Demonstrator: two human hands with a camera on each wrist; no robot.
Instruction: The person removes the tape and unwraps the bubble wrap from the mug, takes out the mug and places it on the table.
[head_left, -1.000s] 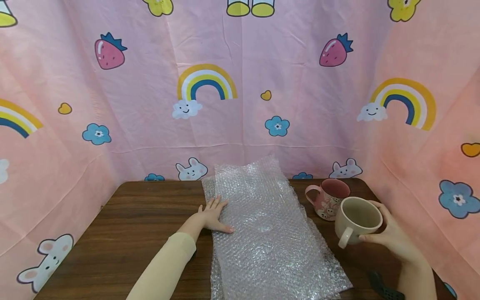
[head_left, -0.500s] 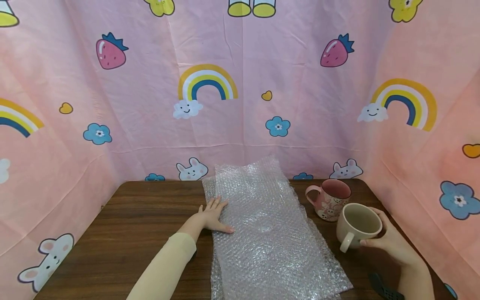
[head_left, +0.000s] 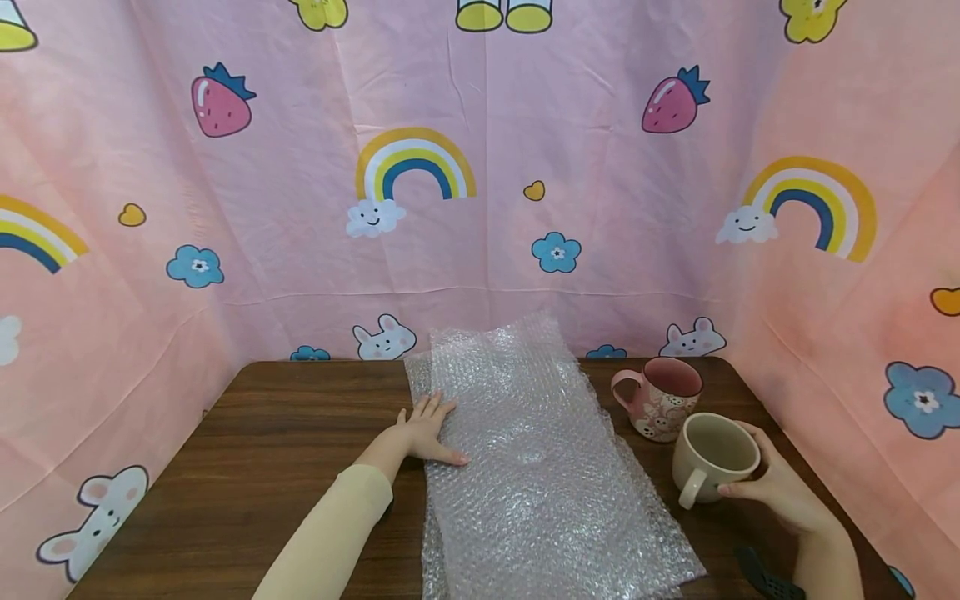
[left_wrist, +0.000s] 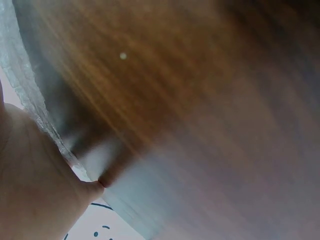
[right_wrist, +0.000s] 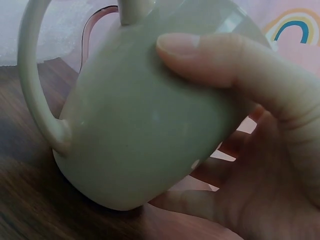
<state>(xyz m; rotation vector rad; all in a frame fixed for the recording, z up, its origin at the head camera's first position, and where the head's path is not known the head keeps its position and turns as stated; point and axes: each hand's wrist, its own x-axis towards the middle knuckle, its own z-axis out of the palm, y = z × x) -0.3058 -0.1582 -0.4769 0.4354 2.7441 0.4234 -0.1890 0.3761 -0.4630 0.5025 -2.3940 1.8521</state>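
Layered sheets of bubble wrap (head_left: 525, 467) lie lengthwise down the middle of the table. My left hand (head_left: 429, 433) rests on their left edge with its fingers spread. At the right, a cream mug (head_left: 712, 458) stands with its handle toward me. My right hand (head_left: 776, 483) grips that mug from its right side, thumb in front and fingers curled behind. In the right wrist view the mug's base (right_wrist: 117, 200) appears at the wood surface. Just behind it stands a pink patterned mug (head_left: 660, 404), its handle to the left; the two look very close.
The dark wooden table (head_left: 300, 450) stretches left of the bubble wrap. A pink printed cloth (head_left: 487, 267) hangs along the back and both sides. By the right wrist a dark strap (head_left: 765, 575) shows.
The cream mug has come down and slightly toward me in my right hand, leaving more of the pink mug visible. My left hand has stayed put.
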